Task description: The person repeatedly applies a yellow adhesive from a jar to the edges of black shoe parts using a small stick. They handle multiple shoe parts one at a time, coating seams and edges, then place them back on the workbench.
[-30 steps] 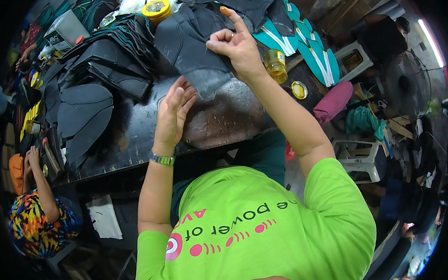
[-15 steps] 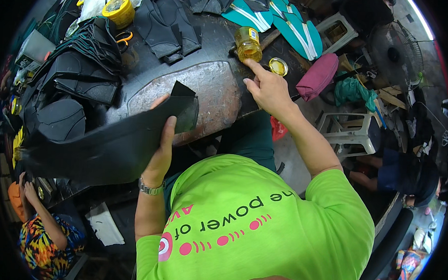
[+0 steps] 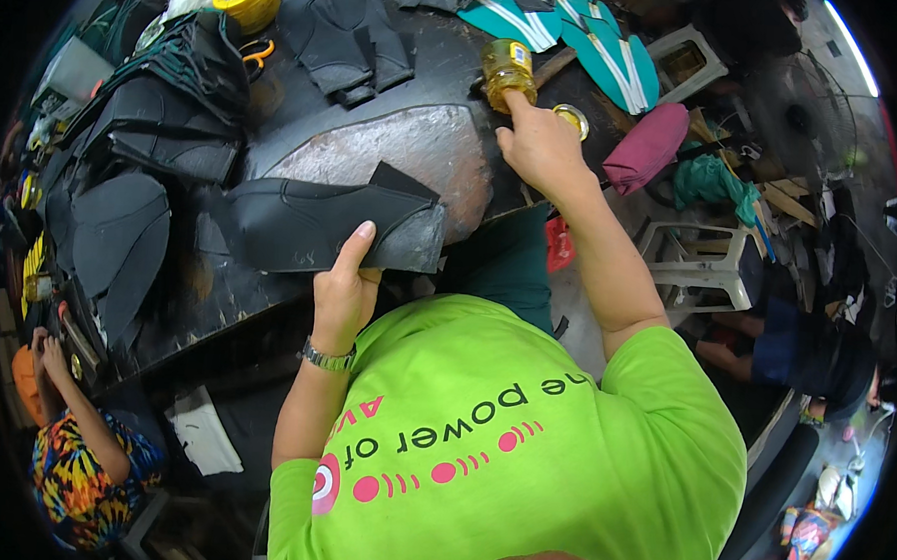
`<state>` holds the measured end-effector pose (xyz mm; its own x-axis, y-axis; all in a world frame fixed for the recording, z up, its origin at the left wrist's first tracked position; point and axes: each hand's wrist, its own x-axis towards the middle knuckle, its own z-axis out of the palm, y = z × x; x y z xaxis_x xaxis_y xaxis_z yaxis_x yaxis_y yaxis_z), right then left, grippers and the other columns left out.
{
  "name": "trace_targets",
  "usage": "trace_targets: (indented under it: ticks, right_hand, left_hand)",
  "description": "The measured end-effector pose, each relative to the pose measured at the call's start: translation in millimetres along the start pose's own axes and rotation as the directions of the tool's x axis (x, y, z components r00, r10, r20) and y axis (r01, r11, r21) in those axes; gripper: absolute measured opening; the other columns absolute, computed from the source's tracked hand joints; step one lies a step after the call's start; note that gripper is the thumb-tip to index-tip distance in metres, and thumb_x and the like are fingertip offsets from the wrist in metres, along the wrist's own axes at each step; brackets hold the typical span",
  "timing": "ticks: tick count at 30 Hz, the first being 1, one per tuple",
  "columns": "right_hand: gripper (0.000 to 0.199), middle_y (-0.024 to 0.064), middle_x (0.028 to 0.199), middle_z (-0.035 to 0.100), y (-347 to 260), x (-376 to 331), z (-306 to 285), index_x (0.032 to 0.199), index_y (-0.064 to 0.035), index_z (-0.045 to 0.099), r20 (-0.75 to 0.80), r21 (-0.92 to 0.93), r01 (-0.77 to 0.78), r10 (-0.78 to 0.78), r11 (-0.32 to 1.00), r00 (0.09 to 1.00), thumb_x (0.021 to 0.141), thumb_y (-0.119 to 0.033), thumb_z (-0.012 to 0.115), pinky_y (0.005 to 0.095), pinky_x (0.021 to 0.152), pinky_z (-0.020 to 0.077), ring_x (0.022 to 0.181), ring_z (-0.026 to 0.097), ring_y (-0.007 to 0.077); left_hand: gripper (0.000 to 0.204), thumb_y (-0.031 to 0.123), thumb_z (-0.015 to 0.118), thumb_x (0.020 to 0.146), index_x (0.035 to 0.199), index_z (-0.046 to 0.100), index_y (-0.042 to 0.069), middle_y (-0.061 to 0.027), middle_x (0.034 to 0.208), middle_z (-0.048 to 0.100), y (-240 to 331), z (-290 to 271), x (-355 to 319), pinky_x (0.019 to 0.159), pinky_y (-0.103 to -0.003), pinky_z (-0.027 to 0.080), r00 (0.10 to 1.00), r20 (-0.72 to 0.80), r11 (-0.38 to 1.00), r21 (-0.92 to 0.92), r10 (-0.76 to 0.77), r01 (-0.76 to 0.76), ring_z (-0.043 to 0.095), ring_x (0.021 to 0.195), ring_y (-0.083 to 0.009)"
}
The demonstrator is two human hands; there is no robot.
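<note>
My left hand (image 3: 344, 293) pinches the near right end of a black stitched shoe upper (image 3: 316, 219), thumb on top and fingers beneath. The upper lies nearly flat over the front of a worn slab (image 3: 409, 143), with a loose flap sticking up at its right end. My right hand (image 3: 546, 152) holds nothing; its index finger is stretched into the mouth of a tilted glass jar (image 3: 508, 67) of yellowish paste, and the fingertip is hidden there. Close beside that hand lies the jar's round lid (image 3: 574, 117), partly covered by it.
Stacked black uppers (image 3: 175, 133) fill the table's left, near orange-handled scissors (image 3: 259, 57) and a yellow tub (image 3: 247, 1). Teal sole-shaped pieces (image 3: 608, 62) and a maroon bundle (image 3: 646, 149) lie right. A white stool (image 3: 699, 266) stands beyond. Another person (image 3: 90, 465) sits lower left.
The black upper has swung from raised and slanting to nearly flat, its stitched face now showing. My left hand shifted slightly right. My right index finger went from the jar's rim into its mouth.
</note>
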<state>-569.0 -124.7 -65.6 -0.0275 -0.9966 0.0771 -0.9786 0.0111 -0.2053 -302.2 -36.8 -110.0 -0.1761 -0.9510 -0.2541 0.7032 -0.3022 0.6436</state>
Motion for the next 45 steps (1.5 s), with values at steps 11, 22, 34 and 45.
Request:
trace_targets:
  ticks: [11,22,34,45]
  right_hand:
    - [0.042,0.0056,0.105,0.054,-48.4,-56.7,-15.5,0.113,-0.0072,0.074,-0.204,0.871,0.314,-0.302,0.377,0.931,0.083,0.01,0.05,0.0248,0.078,0.0435,0.088,0.054,0.0141]
    - [0.046,0.0049,0.115,0.053,-69.7,-49.7,6.5,0.121,-0.0065,0.072,-0.168,0.878,0.321,-0.4,0.354,0.901,0.087,0.013,0.048,0.0244,0.083,0.0453,0.093,0.054,0.0121]
    - [0.045,0.0054,0.114,0.057,-54.1,-67.2,5.6,0.111,-0.0053,0.075,-0.269,0.878,0.393,-0.398,0.272,0.877,0.081,0.02,0.053,0.0273,0.087,0.0479,0.1,0.06,0.0164]
    - [0.041,0.0049,0.121,0.055,-33.9,-70.9,-2.8,0.111,-0.0064,0.075,-0.404,0.838,0.493,-0.341,0.234,0.849,0.082,0.018,0.059,0.0271,0.086,0.0486,0.098,0.058,0.0149]
  left_hand:
    - [0.032,0.007,0.052,0.099,0.127,0.058,-0.006,-0.0163,0.124,0.067,8.7,0.5,-6.5,0.104,-0.043,0.05,0.98,0.178,0.981,-0.152,-0.092,0.12,0.064,0.117,-0.027]
    - [0.033,0.008,0.05,0.099,0.125,0.059,-0.01,-0.0191,0.125,0.066,11.8,-7.1,-14.8,0.106,-0.043,0.049,0.974,0.194,0.976,-0.158,-0.116,0.147,0.064,0.118,-0.0278]
    - [0.036,0.009,0.052,0.098,0.128,0.057,-0.01,-0.0183,0.125,0.066,15.8,-6.5,-14.7,0.109,-0.046,0.046,0.963,0.216,0.926,-0.305,-0.161,0.223,0.064,0.118,-0.0294]
    - [0.031,0.013,0.052,0.099,0.12,0.064,-0.008,-0.0187,0.122,0.069,15.2,0.1,-10.0,0.108,-0.045,0.046,0.969,0.236,0.923,-0.352,-0.076,0.158,0.065,0.116,-0.0303]
